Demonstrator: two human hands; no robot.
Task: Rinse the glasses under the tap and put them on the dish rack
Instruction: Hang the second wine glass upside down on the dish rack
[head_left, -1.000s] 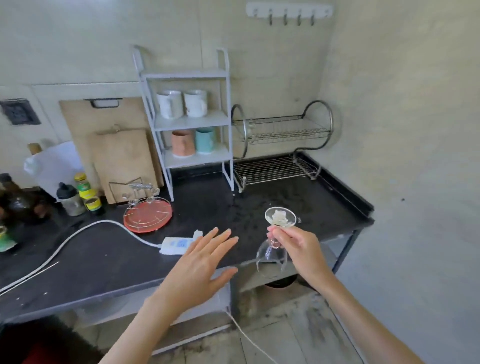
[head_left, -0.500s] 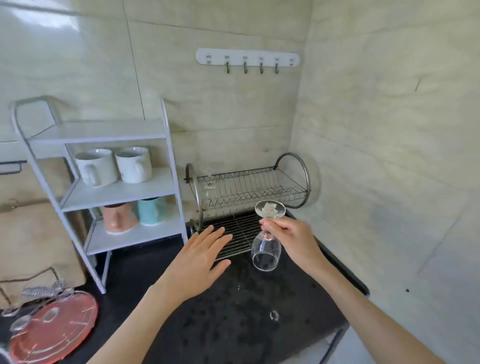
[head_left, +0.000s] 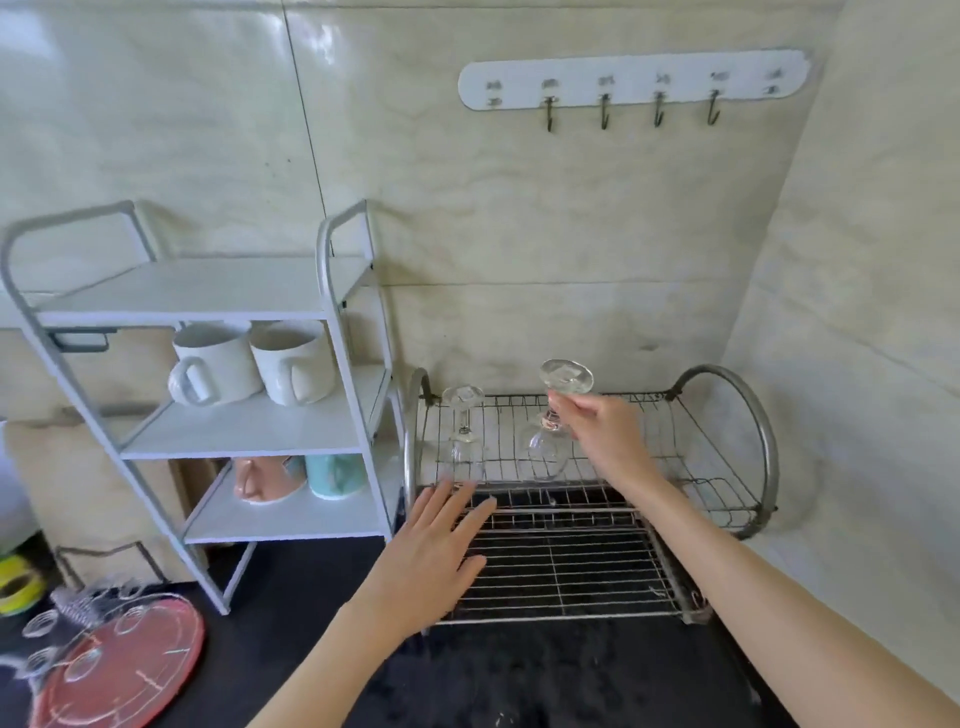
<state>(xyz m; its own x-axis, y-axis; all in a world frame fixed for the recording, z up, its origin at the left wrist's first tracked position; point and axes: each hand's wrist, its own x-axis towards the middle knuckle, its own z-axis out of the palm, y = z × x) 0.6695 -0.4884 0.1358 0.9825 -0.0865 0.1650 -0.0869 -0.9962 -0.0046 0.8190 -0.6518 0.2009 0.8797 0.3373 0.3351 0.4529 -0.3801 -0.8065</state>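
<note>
The right hand (head_left: 605, 431) is pinching the stem of an upturned wine glass (head_left: 550, 431) at centre frame, bowl down over the upper tier of the wire dish rack (head_left: 722, 457). A second wine glass (head_left: 464, 431) is already standing inverted just to its left. The left hand (head_left: 431, 556) is hovering with fingers spread over the lower tier, holding nothing. To do this well, she should be lowering the rim level onto the wires, apart from its neighbour, and letting go only once it is sitting steady

You had clear glasses (head_left: 549, 447) over a silver wire rack (head_left: 571, 561) on a black counter (head_left: 545, 675). Beside it: white mugs (head_left: 249, 364), a red tray (head_left: 124, 670).
</note>
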